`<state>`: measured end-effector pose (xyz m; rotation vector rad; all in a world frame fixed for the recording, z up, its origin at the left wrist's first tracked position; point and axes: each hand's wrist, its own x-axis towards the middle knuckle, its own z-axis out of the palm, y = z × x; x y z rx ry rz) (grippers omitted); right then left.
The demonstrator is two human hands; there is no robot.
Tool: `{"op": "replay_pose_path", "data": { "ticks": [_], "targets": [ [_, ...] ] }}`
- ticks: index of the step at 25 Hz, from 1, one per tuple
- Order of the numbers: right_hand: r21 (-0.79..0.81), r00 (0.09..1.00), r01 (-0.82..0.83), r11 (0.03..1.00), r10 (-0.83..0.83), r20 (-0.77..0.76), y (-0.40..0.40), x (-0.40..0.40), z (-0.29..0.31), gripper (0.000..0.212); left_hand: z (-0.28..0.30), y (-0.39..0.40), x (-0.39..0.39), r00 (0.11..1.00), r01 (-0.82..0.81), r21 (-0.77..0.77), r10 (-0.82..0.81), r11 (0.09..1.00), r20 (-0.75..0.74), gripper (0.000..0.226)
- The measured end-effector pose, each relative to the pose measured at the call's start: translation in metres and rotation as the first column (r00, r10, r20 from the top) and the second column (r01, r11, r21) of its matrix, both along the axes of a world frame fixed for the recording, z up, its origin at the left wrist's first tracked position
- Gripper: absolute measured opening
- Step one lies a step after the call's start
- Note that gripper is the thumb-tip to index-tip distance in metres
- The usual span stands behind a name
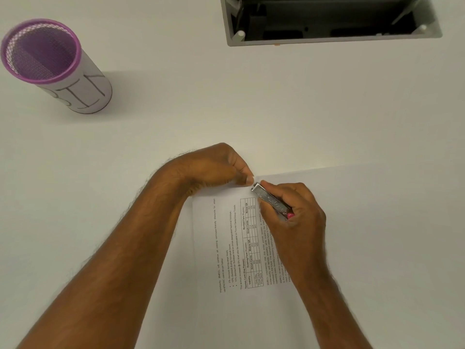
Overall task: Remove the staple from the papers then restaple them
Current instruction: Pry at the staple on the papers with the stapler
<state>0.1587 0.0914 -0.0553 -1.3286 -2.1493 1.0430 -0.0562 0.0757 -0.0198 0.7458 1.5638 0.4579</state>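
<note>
Even, soft overhead lighting; faint shadow right of the mesh cup point(54, 66); slight wide-angle stretching at edges; focus sharp.

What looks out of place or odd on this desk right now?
Nothing is spilled or damaged. The one odd thing is the open rectangular hatch in the white desk, exposing a dark recess. The purple mesh pen cup stands upright, and the printed papers lie flat.

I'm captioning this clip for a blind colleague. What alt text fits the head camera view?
A person's left hand pinches the top corner of printed papers on a white table, while the right hand holds a small metal stapler with its tip at that corner. A purple mesh pen cup stands far left; a dark recessed opening sits at the top.
</note>
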Motion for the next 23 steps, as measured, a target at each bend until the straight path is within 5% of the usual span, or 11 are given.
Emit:
{"op": "replay_pose_path", "data": {
  "ticks": [23],
  "targets": [
    [-0.119, 0.997, 0.014, 0.993, -0.023, -0.079, 0.0044, -0.0001, 0.0042, 0.030, -0.0034, 0.0010, 0.0002, 1.000, -0.008, -0.002, 0.008, 1.000, -0.013, 0.014]
  ]
}}
